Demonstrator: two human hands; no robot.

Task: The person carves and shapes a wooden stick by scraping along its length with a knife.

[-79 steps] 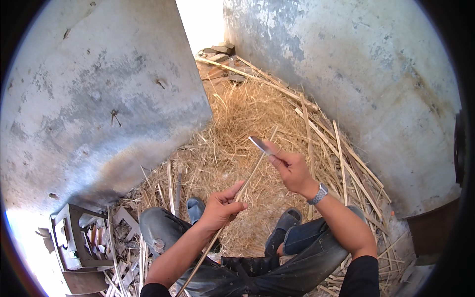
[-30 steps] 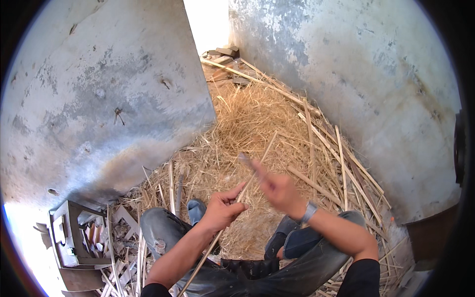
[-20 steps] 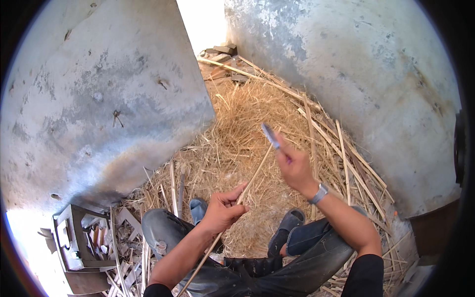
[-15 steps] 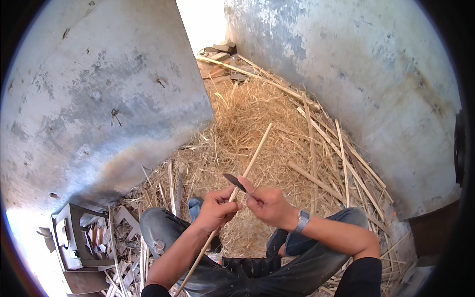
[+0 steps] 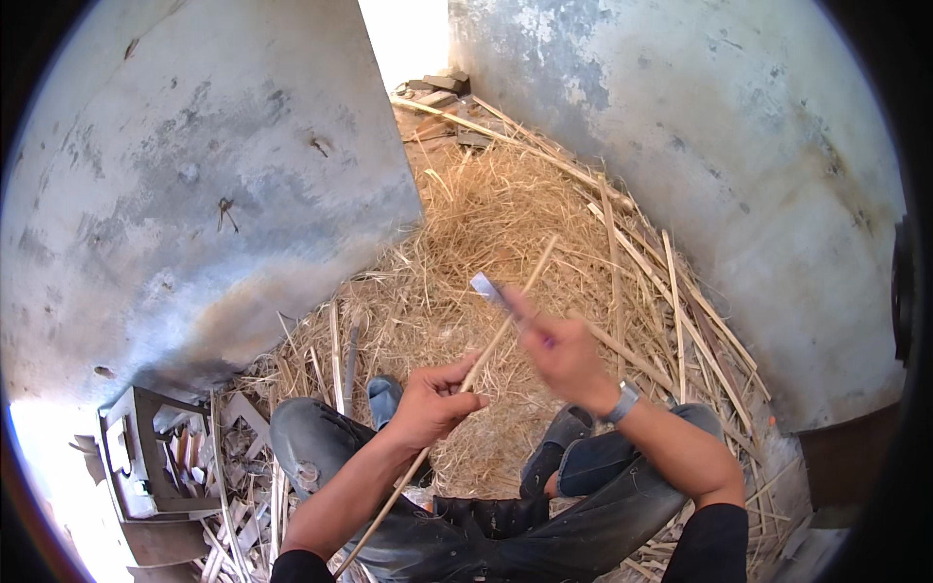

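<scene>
Stained grey walls (image 5: 700, 165) stand near piled blocks (image 5: 443, 84) and a dark boxy frame (image 5: 189, 505).

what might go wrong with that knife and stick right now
The knife in the right hand could slip along the stick and nick the bare left hand, which grips it nearer the body. The stick might twist, as only that hand seems to steady it. The loose straw-like strips could be slippery underfoot.

Head-mounted fisheye camera: view directed downward and forward from above the wearer's legs (image 5: 583, 534). Left grip (image 5: 434, 403) and right grip (image 5: 566, 360) lie near, at mid-frame; straw-covered floor (image 5: 491, 228) extends beyond. Left wall (image 5: 262, 146) and right wall (image 5: 700, 185) flank the field on either side.
</scene>
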